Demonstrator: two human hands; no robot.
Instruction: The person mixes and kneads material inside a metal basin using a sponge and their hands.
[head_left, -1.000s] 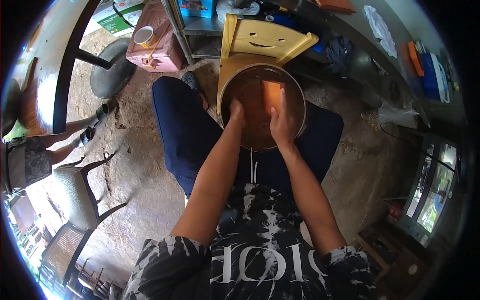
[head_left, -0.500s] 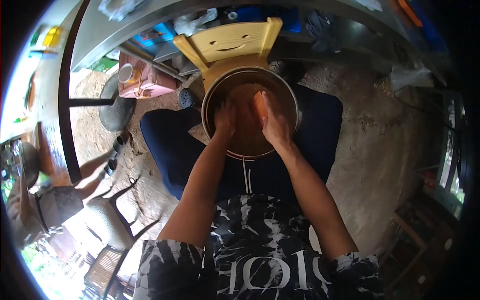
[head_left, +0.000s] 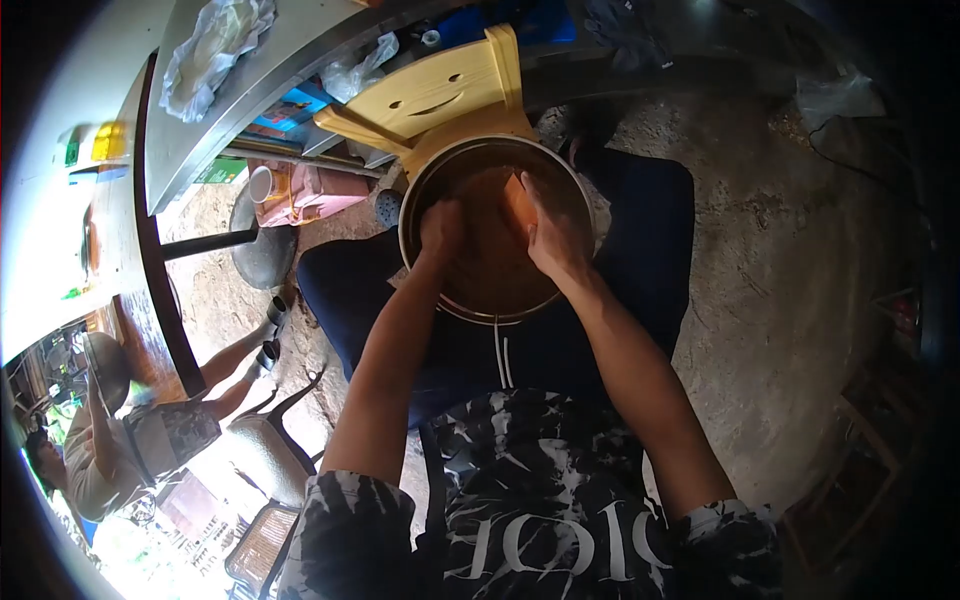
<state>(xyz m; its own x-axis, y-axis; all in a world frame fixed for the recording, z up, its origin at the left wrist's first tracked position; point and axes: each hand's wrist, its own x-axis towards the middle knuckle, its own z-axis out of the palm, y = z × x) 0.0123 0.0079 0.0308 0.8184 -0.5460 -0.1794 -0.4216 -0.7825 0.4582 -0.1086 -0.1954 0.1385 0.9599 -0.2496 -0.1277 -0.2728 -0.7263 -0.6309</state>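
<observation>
A round metal pot [head_left: 411,180] sits between my knees, in front of the small yellow chair [head_left: 420,92]. Reddish-brown contents [head_left: 488,262] lie inside it; whether powder or liquid I cannot tell. Inside the pot on the left, my left hand [head_left: 441,232] has its fingers curled in, and what they hold, if anything, is hidden. On the right, my right hand [head_left: 560,235] grips a flat orange piece [head_left: 518,208], thumb in front and fingers stretched along its far side. The orange piece stands tilted, its lower edge near the brown contents.
A metal table [head_left: 215,165] with a crumpled plastic bag [head_left: 215,55] curves along the upper left. Below it stands a pink box [head_left: 325,193] with a plastic cup [head_left: 266,184]. Another person [head_left: 125,445] is at lower left beside a chair [head_left: 265,455].
My left hand has shifted slightly up and left in the pot, its fingers now more curled. The right hand keeps the orange piece. The camera view has turned a little.
</observation>
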